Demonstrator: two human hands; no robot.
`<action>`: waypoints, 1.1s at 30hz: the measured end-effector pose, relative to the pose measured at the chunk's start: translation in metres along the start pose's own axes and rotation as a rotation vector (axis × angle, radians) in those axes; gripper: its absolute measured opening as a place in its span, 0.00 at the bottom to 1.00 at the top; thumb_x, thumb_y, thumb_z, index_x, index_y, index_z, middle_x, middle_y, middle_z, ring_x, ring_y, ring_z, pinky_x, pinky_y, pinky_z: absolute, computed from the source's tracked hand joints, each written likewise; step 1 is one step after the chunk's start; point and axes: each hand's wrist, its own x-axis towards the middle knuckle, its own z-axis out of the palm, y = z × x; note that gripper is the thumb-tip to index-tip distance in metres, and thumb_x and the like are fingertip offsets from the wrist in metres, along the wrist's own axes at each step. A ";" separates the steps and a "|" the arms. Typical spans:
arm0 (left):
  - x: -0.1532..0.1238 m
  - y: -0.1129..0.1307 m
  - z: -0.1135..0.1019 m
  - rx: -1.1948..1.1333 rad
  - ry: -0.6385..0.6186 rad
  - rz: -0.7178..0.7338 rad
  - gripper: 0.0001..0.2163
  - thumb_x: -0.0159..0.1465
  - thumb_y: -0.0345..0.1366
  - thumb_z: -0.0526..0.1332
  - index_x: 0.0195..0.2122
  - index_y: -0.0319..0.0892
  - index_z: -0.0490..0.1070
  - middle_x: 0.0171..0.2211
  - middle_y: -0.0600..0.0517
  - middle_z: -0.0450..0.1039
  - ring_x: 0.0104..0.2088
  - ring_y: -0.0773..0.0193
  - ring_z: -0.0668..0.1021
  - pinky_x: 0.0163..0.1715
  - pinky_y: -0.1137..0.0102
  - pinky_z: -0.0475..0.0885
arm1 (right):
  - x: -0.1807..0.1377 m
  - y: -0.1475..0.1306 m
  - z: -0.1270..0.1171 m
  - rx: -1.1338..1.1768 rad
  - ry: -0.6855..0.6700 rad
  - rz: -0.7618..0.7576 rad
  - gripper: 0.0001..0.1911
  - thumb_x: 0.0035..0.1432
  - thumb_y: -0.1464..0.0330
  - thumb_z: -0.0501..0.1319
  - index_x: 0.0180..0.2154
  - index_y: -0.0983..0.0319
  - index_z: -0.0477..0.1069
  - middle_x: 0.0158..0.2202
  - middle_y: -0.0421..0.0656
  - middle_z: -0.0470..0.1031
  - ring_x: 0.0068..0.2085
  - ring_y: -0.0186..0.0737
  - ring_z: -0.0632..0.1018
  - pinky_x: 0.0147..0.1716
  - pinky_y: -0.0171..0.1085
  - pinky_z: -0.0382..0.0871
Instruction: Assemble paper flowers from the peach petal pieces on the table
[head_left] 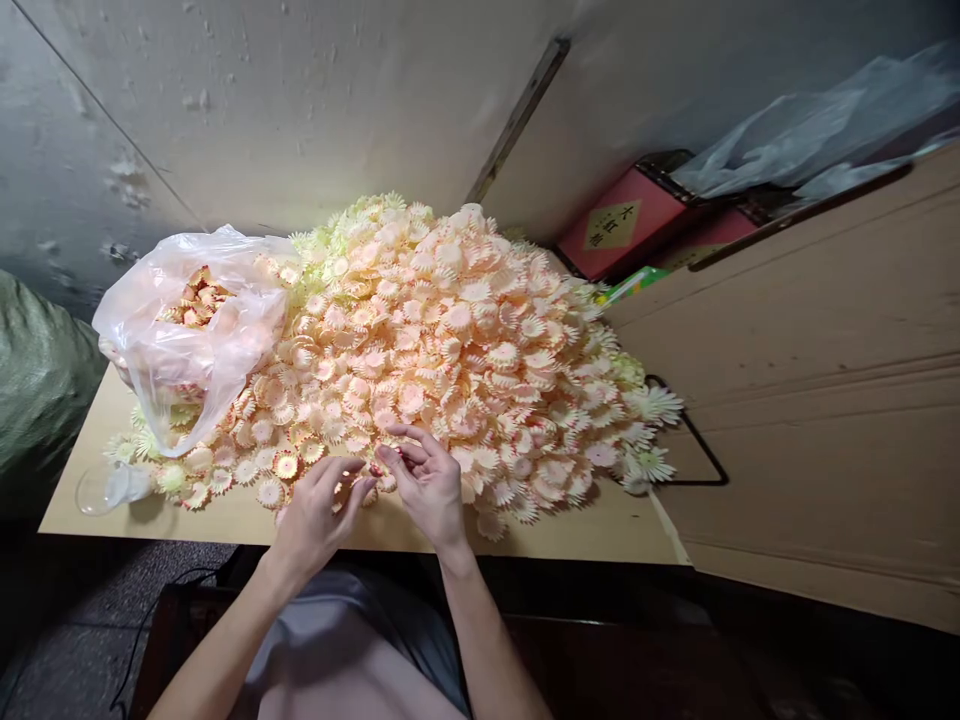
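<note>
My right hand (431,490) pinches a small red-edged flower piece (379,466) between thumb and fingers, low over the front of the pile. Close beside it on the left is my left hand (315,515), its fingers curved and the thumb a little apart from the index finger. Its fingertips come near the pinched piece; I see nothing held in them. Behind both hands rises a big heap of artificial flower petal discs (450,330), pale pink and cream with jagged edges. A yellow disc with a red centre (286,465) lies just left of my left hand.
A translucent plastic bag (247,290) with more petal pieces sits at the table's left. A clear cup (112,490) lies near the front left corner of the table (600,535). Cardboard (810,400) stands on the right, before red boxes (622,220). A wall is behind.
</note>
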 end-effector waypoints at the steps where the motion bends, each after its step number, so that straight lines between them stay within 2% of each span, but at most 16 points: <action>1: 0.002 0.001 -0.003 -0.064 0.030 -0.054 0.08 0.67 0.38 0.60 0.45 0.41 0.71 0.38 0.47 0.77 0.34 0.65 0.80 0.34 0.72 0.77 | 0.000 -0.001 0.002 0.003 -0.008 0.000 0.16 0.57 0.58 0.66 0.42 0.60 0.71 0.23 0.37 0.71 0.23 0.32 0.70 0.23 0.31 0.65; 4: 0.010 -0.001 -0.008 -0.235 0.044 -0.136 0.13 0.64 0.40 0.64 0.47 0.39 0.72 0.40 0.45 0.78 0.36 0.63 0.81 0.35 0.71 0.78 | -0.001 -0.004 0.008 -0.002 -0.021 -0.004 0.15 0.58 0.57 0.64 0.42 0.59 0.70 0.25 0.38 0.73 0.24 0.33 0.72 0.24 0.32 0.66; 8: 0.018 -0.009 -0.008 -0.400 -0.037 -0.144 0.21 0.60 0.40 0.68 0.54 0.42 0.72 0.51 0.42 0.76 0.46 0.58 0.80 0.40 0.68 0.79 | 0.000 -0.008 0.012 -0.041 -0.013 -0.038 0.14 0.61 0.56 0.61 0.42 0.58 0.68 0.22 0.36 0.69 0.21 0.32 0.68 0.21 0.32 0.62; 10: 0.020 -0.009 -0.006 -0.448 -0.047 -0.121 0.20 0.59 0.40 0.69 0.52 0.42 0.75 0.52 0.41 0.75 0.48 0.56 0.79 0.41 0.68 0.80 | 0.000 -0.009 0.014 -0.043 0.000 -0.054 0.14 0.63 0.55 0.59 0.42 0.58 0.66 0.22 0.35 0.68 0.21 0.32 0.67 0.21 0.32 0.62; 14: 0.021 -0.004 -0.001 -0.448 0.067 -0.091 0.14 0.61 0.39 0.67 0.46 0.41 0.79 0.49 0.41 0.78 0.49 0.54 0.80 0.44 0.65 0.80 | 0.001 -0.005 0.015 -0.038 -0.009 -0.060 0.13 0.64 0.56 0.58 0.45 0.57 0.65 0.23 0.35 0.70 0.21 0.33 0.68 0.22 0.32 0.63; 16: 0.020 -0.001 0.001 -0.429 0.119 -0.082 0.12 0.61 0.39 0.67 0.45 0.42 0.79 0.49 0.41 0.79 0.50 0.54 0.80 0.49 0.62 0.78 | 0.001 -0.003 0.016 -0.070 0.012 -0.092 0.10 0.64 0.58 0.59 0.42 0.57 0.67 0.28 0.39 0.73 0.26 0.34 0.73 0.27 0.33 0.68; 18: 0.019 0.001 0.003 -0.432 0.145 -0.076 0.12 0.62 0.38 0.66 0.45 0.42 0.79 0.51 0.41 0.78 0.52 0.53 0.79 0.53 0.59 0.76 | 0.002 -0.003 0.017 -0.123 0.041 -0.163 0.08 0.64 0.60 0.58 0.39 0.57 0.70 0.36 0.43 0.76 0.37 0.38 0.77 0.36 0.36 0.72; 20: 0.018 0.001 0.004 -0.449 0.176 -0.090 0.12 0.63 0.38 0.64 0.46 0.41 0.79 0.53 0.41 0.77 0.54 0.53 0.78 0.54 0.59 0.75 | 0.003 -0.005 0.020 -0.164 0.079 -0.242 0.08 0.65 0.61 0.57 0.38 0.57 0.70 0.43 0.46 0.75 0.46 0.43 0.77 0.45 0.40 0.72; 22: 0.017 0.002 0.006 -0.452 0.206 -0.155 0.12 0.64 0.39 0.63 0.45 0.40 0.79 0.48 0.42 0.80 0.49 0.54 0.81 0.50 0.61 0.77 | 0.004 -0.006 0.024 -0.167 0.118 -0.248 0.09 0.66 0.60 0.56 0.38 0.58 0.69 0.42 0.47 0.74 0.47 0.43 0.76 0.46 0.40 0.71; 25: 0.016 0.001 0.008 -0.469 0.227 -0.292 0.13 0.64 0.42 0.63 0.42 0.38 0.79 0.35 0.45 0.82 0.36 0.58 0.84 0.37 0.67 0.80 | 0.011 -0.002 0.030 -0.100 0.183 -0.119 0.12 0.66 0.57 0.54 0.38 0.58 0.66 0.34 0.43 0.73 0.36 0.39 0.75 0.38 0.38 0.71; 27: 0.017 -0.002 0.008 -0.520 0.249 -0.367 0.14 0.63 0.44 0.64 0.41 0.38 0.78 0.33 0.46 0.82 0.34 0.59 0.84 0.35 0.68 0.80 | 0.023 0.003 0.029 -0.025 0.250 -0.066 0.14 0.66 0.55 0.52 0.39 0.58 0.64 0.34 0.43 0.71 0.33 0.38 0.74 0.35 0.37 0.72; 30: 0.017 -0.010 0.005 -0.592 0.281 -0.463 0.17 0.61 0.47 0.64 0.42 0.37 0.77 0.35 0.45 0.81 0.32 0.59 0.84 0.34 0.69 0.79 | 0.043 0.008 0.016 -0.006 0.342 -0.098 0.16 0.66 0.53 0.50 0.45 0.58 0.62 0.44 0.49 0.72 0.39 0.40 0.76 0.36 0.38 0.73; 33: 0.018 -0.021 0.001 -0.599 0.268 -0.497 0.21 0.59 0.48 0.66 0.47 0.37 0.75 0.40 0.45 0.80 0.31 0.63 0.83 0.31 0.72 0.78 | 0.052 0.003 0.001 -0.125 0.335 -0.199 0.24 0.65 0.53 0.53 0.57 0.58 0.58 0.61 0.55 0.64 0.52 0.45 0.75 0.45 0.41 0.72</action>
